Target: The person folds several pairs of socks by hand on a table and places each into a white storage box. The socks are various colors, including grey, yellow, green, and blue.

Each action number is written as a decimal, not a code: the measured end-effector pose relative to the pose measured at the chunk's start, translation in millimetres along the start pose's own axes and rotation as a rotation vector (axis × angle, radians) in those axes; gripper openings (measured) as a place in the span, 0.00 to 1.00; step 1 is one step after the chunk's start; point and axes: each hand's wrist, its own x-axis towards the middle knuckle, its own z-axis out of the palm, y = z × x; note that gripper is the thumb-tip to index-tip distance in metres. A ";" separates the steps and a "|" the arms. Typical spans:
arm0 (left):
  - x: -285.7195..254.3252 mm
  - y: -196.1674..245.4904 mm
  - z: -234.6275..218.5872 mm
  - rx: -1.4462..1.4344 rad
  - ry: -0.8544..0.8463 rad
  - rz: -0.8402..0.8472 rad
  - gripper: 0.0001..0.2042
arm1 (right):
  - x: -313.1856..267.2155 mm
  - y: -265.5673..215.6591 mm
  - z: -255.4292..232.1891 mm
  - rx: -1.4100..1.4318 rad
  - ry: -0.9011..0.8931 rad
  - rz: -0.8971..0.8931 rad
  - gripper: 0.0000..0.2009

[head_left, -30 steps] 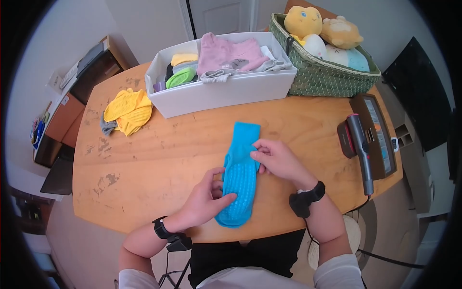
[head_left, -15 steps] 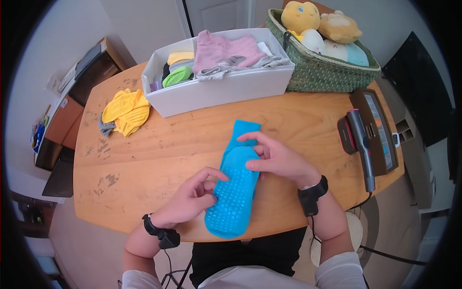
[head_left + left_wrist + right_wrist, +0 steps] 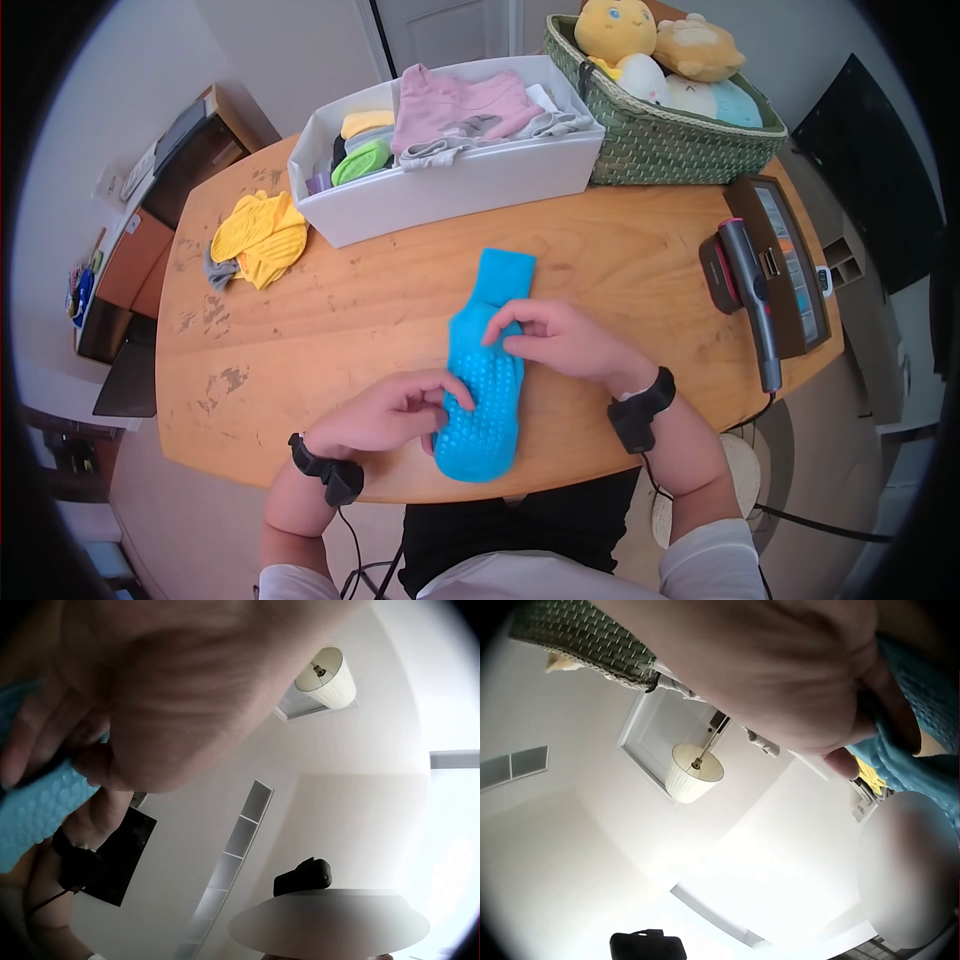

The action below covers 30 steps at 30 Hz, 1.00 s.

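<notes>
A blue sock with raised dots (image 3: 478, 425) lies lengthwise near the table's front edge, its cuff pointing away from the person. The left hand (image 3: 390, 412) holds the sock's left edge beside the dotted part, fingers bent over it. Higher up, the right hand (image 3: 570, 342) pinches the sock's fabric between thumb and fingers below the cuff. In the left wrist view the dotted fabric (image 3: 41, 817) shows under the left hand's fingers. The right wrist view has the right hand (image 3: 780, 671) gripping a fold of the blue fabric (image 3: 922, 686).
Yellow clothing (image 3: 262, 235) with something grey lies at the table's left. A white bin (image 3: 450, 195) of folded clothes and a green basket (image 3: 680, 155) of plush toys stand at the back. A handheld appliance (image 3: 750, 300) rests beside a brown case (image 3: 790, 260) at the right.
The sock was lifted and tilted toward the person, then lowered, its dotted part now lying flatter. The right hand has shifted left across the sock; the left hand stays at its left edge.
</notes>
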 end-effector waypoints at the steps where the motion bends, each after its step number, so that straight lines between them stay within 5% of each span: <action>1: 3.2 -1.6 -2.1 0.016 0.028 -0.071 0.15 | 1.4 3.4 0.0 -0.226 0.039 0.019 0.14; 5: 9.3 -12.6 -4.1 0.134 0.080 -0.075 0.14 | 0.0 -6.0 2.4 -0.269 0.049 0.114 0.13; 20: 2.0 0.5 1.7 0.411 0.138 -0.072 0.16 | 1.2 8.1 10.5 -0.621 0.280 -0.128 0.13; 25: 7.6 -13.4 3.7 0.546 0.339 0.167 0.19 | 5.3 11.2 4.0 -0.735 0.470 -0.227 0.12; 30: 12.5 -15.7 8.0 0.608 0.450 0.231 0.17 | 7.7 15.4 -1.6 -0.730 0.538 -0.201 0.12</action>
